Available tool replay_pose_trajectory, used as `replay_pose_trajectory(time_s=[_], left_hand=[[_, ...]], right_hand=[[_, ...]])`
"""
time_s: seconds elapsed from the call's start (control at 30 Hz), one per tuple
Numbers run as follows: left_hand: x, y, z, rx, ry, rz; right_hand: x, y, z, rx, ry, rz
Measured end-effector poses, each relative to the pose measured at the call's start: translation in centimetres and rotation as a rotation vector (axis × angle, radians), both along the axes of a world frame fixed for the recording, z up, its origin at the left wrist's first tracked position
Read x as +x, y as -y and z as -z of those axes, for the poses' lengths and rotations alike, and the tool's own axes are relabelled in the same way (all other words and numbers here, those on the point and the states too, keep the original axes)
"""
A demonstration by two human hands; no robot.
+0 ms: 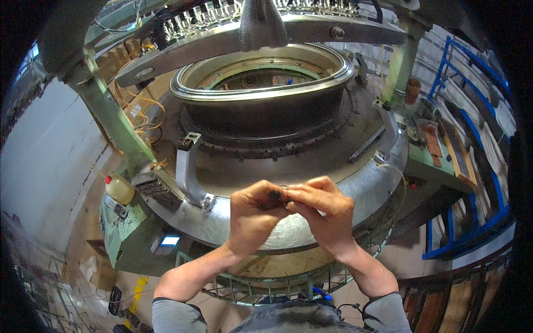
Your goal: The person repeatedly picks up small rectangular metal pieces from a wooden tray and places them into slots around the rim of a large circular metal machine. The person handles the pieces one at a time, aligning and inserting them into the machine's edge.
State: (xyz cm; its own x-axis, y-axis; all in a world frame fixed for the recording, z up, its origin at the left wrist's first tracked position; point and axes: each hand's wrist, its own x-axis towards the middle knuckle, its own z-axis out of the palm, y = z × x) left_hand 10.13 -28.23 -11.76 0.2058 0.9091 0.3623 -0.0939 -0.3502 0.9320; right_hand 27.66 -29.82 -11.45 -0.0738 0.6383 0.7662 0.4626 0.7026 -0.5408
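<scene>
My left hand (254, 216) and my right hand (326, 213) meet in front of me, above the near rim of a round metal machine bed (219, 227). Curled left fingers carry dark smudges and close around something small that I cannot make out. The thumb and fingers of my right hand pinch at the same spot, touching the left fingertips. Beyond both hands stands a wide cylinder (264, 119) with a shiny upper ring (261, 95). A curved metal bracket (187, 172) rises from the bed, left of my left hand.
Green posts (114, 111) flank the machine under a curved grey beam (333, 32). A red-capped bottle (119, 190) and a lit small screen (170, 240) are at the left. A metal bar (366, 145) lies on the bed. A blue rack (466, 236) holds pale material at the right.
</scene>
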Motion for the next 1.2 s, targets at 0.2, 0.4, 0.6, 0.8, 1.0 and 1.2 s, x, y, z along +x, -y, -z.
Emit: replay_pose_trajectory(time_s=[0.2, 0.4, 0.6, 0.8, 1.0, 1.2], left_hand=[[-2.2, -2.4, -1.3, -0.029, 0.029, -0.080], [-3.0, -0.4, -1.4, 0.084, -0.082, -0.191], [-2.0, -0.7, -3.2, 0.199, -0.206, -0.231], [-1.1, -3.1, -6.1, 0.214, -0.372, -0.269], [-4.3, -6.6, -9.5, 0.567, -0.601, -0.194], [-6.5, -11.6, -11.0, 0.280, -0.594, -0.036]], right_hand=[[-2.0, -4.1, -0.8, 0.038, -0.058, -0.058], [-1.6, -3.7, -0.2, -0.693, -0.576, -0.667], [-0.6, -5.4, -0.6, -0.789, -0.730, -0.804], [0.1, -8.0, -1.3, -0.644, -0.648, -0.771], [-1.3, -10.9, -3.5, -0.790, -0.700, -0.968], [-4.8, -12.2, -4.5, -0.574, -0.744, -0.773]])
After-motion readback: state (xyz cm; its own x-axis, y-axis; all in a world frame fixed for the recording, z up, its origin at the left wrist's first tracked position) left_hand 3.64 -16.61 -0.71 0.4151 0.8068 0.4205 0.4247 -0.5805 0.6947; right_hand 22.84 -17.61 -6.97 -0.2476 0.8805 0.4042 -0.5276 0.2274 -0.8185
